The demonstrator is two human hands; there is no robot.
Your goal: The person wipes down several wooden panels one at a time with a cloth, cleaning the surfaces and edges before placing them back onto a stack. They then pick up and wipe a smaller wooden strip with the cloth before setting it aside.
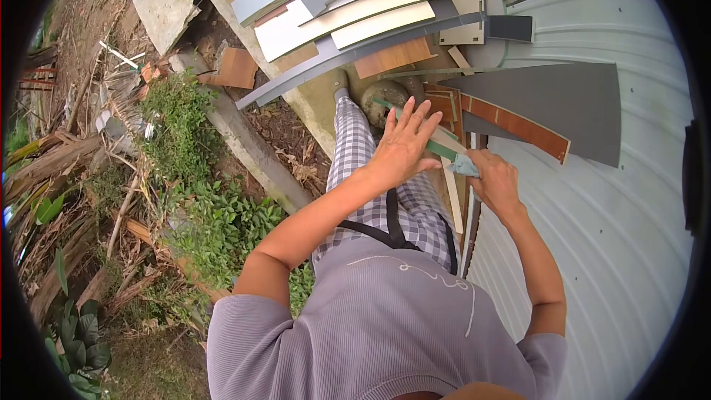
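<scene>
My left hand [398,147] is stretched out with its fingers spread, above my legs. It overlaps a long, thin green strip-like tool [441,150], whose kind does not show clearly. Pale blue cloth [465,166] is wrapped around the near end of this tool, and my right hand [495,179] is closed on that end. The far end points away to the upper left, past my left fingers, over a rounded grey stone [385,98]. Part of the tool is hidden behind my left hand.
Flat board offcuts [348,7] in white, cream and grey are piled ahead. A dark grey panel [555,104] and a reddish-brown strip [515,122] lie on corrugated metal sheeting [592,252] at right. Leafy plants [229,215] and a concrete beam [252,152] are at left.
</scene>
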